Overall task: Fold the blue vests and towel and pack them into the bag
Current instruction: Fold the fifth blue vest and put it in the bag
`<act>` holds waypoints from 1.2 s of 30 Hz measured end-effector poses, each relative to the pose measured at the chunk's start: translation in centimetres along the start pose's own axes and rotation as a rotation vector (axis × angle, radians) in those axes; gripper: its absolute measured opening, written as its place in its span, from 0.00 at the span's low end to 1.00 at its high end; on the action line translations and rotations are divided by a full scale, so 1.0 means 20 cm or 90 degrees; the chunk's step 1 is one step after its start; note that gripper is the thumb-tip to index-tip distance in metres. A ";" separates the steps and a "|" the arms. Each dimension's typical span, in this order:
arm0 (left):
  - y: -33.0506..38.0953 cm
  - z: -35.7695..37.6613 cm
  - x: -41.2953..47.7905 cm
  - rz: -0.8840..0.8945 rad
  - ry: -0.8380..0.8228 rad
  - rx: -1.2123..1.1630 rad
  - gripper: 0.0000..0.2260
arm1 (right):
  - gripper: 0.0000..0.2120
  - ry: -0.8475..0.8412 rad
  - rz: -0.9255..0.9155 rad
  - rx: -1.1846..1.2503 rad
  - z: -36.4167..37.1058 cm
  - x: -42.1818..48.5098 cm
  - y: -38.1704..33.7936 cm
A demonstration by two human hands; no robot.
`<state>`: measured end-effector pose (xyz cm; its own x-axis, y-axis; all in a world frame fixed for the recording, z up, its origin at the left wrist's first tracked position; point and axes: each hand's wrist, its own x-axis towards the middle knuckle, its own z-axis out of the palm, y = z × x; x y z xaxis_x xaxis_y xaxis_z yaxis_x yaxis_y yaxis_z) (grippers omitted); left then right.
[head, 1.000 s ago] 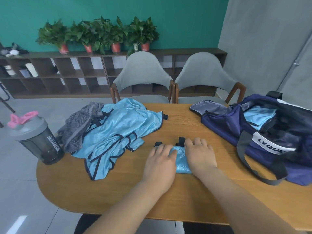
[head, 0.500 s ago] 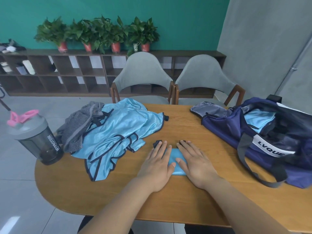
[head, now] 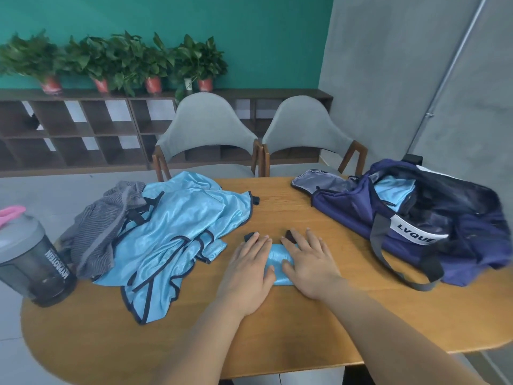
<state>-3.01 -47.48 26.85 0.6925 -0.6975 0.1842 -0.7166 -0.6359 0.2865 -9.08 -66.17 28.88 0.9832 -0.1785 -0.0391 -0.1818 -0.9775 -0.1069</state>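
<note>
Palms were down flat: left grip (head: 247,270) and right grip (head: 308,262), fingers straight and spread, pressed the small folded light-blue satin vest (head: 279,262) onto the oval wooden counter (head: 305,212). It lay under and between both, apart from the open navy duffel bag (head: 444,218).

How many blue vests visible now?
3: folded light-blue vest under left hand and right hand; crumpled blue vest heap at left, maybe several; folded blue piece inside navy duffel bag.
</note>
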 end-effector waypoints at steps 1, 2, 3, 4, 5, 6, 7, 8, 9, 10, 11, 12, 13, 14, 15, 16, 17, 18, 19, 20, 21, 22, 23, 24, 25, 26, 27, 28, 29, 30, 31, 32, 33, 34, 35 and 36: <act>0.00 0.00 0.00 0.019 0.036 0.007 0.27 | 0.30 0.027 -0.012 -0.026 -0.02 0.01 -0.01; 0.00 0.00 -0.01 0.039 0.074 0.015 0.26 | 0.29 0.052 -0.032 -0.046 -0.04 0.02 -0.01; -0.01 0.01 -0.02 0.056 0.108 0.016 0.25 | 0.28 0.064 -0.059 -0.053 -0.05 0.03 -0.02; -0.01 0.02 -0.03 0.065 0.134 0.011 0.25 | 0.28 0.060 -0.090 -0.045 -0.05 0.05 -0.02; -0.01 0.02 -0.03 0.064 0.151 0.002 0.24 | 0.29 0.043 -0.112 -0.025 -0.06 0.06 -0.02; -0.02 0.03 -0.03 0.054 0.164 -0.005 0.24 | 0.30 0.029 -0.125 -0.010 -0.06 0.08 -0.02; -0.02 0.02 -0.03 0.040 0.176 -0.009 0.24 | 0.31 0.027 -0.124 -0.006 -0.06 0.08 -0.01; -0.02 0.02 -0.03 0.026 0.192 -0.012 0.23 | 0.29 0.034 -0.111 -0.012 -0.06 0.09 0.01; -0.02 0.02 -0.02 0.014 0.208 -0.016 0.23 | 0.25 0.046 -0.092 -0.028 -0.07 0.09 0.03; -0.02 0.01 -0.03 0.002 0.221 -0.020 0.22 | 0.22 0.061 -0.070 -0.054 -0.08 0.09 0.05; -0.02 0.00 -0.03 -0.015 0.226 -0.026 0.22 | 0.21 0.074 -0.048 -0.083 -0.09 0.08 0.07; -0.02 0.00 -0.03 -0.034 0.229 -0.030 0.21 | 0.20 0.079 -0.026 -0.105 -0.10 0.06 0.08; -0.01 -0.01 -0.03 -0.053 0.230 -0.032 0.21 | 0.19 0.076 -0.002 -0.103 -0.11 0.04 0.10; -0.01 -0.01 -0.04 -0.073 0.231 -0.035 0.20 | 0.17 0.070 0.028 -0.070 -0.10 0.01 0.11; -0.01 -0.01 -0.03 -0.093 0.229 -0.043 0.19 | 0.15 0.069 0.065 -0.011 -0.10 -0.01 0.13; -0.01 -0.01 -0.03 -0.115 0.222 -0.060 0.18 | 0.13 0.072 0.103 0.058 -0.09 -0.04 0.14; -0.02 0.00 -0.02 -0.141 0.207 -0.082 0.18 | 0.12 0.083 0.138 0.128 -0.07 -0.07 0.14; -0.02 0.00 -0.01 -0.164 0.195 -0.101 0.17 | 0.12 0.103 0.172 0.190 -0.04 -0.10 0.14; -0.02 0.01 0.00 -0.180 0.191 -0.114 0.16 | 0.11 0.127 0.203 0.231 -0.02 -0.12 0.14; 0.00 0.02 0.01 -0.194 0.194 -0.130 0.15 | 0.12 0.156 0.228 0.239 0.01 -0.15 0.12; 0.03 0.01 0.02 -0.210 0.201 -0.155 0.14 | 0.12 0.184 0.248 0.219 0.04 -0.16 0.10; 0.09 0.01 0.03 -0.230 0.194 -0.181 0.13 | 0.13 0.213 0.266 0.191 0.06 -0.18 0.08; 0.15 0.00 0.03 -0.252 0.173 -0.201 0.13 | 0.12 0.239 0.283 0.175 0.08 -0.19 0.06; 0.22 0.00 0.05 -0.278 0.143 -0.215 0.13 | 0.12 0.256 0.298 0.170 0.09 -0.20 0.03; 0.28 0.00 0.07 -0.305 0.112 -0.231 0.13 | 0.11 0.260 0.312 0.174 0.09 -0.22 0.02; 0.33 0.00 0.09 -0.338 0.078 -0.246 0.14 | 0.11 0.257 0.324 0.182 0.09 -0.23 0.01; 0.37 -0.01 0.12 -0.375 0.041 -0.256 0.17 | 0.10 0.254 0.332 0.191 0.08 -0.24 0.01; 0.40 -0.03 0.14 -0.412 0.006 -0.269 0.18 | 0.09 0.250 0.338 0.197 0.07 -0.25 0.00; 0.42 -0.05 0.16 -0.448 -0.020 -0.301 0.18 | 0.09 0.243 0.342 0.200 0.06 -0.27 0.00; 0.43 -0.07 0.17 -0.478 -0.032 -0.356 0.17 | 0.09 0.235 0.343 0.202 0.05 -0.29 0.00; 0.44 -0.08 0.17 -0.501 -0.030 -0.421 0.15 | 0.08 0.224 0.343 0.210 0.05 -0.31 0.00; 0.45 -0.09 0.18 -0.510 -0.024 -0.476 0.15 | 0.08 0.212 0.342 0.222 0.04 -0.33 0.01; 0.46 -0.10 0.18 -0.505 -0.021 -0.517 0.14 | 0.07 0.198 0.341 0.239 0.02 -0.35 0.02; 0.49 -0.10 0.17 -0.491 -0.014 -0.551 0.12 | 0.07 0.179 0.340 0.261 0.01 -0.36 0.03; 0.51 -0.11 0.17 -0.469 0.004 -0.575 0.10 | 0.07 0.159 0.338 0.291 0.00 -0.36 0.05; 0.53 -0.12 0.15 -0.446 0.016 -0.592 0.11 | 0.09 0.140 0.334 0.337 -0.02 -0.36 0.06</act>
<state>-8.33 -55.61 32.74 0.9217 -0.2765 -0.2719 0.1531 -0.3848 0.9102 -16.48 -66.16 29.34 0.7366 -0.6759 -0.0236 -0.5553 -0.5845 -0.5916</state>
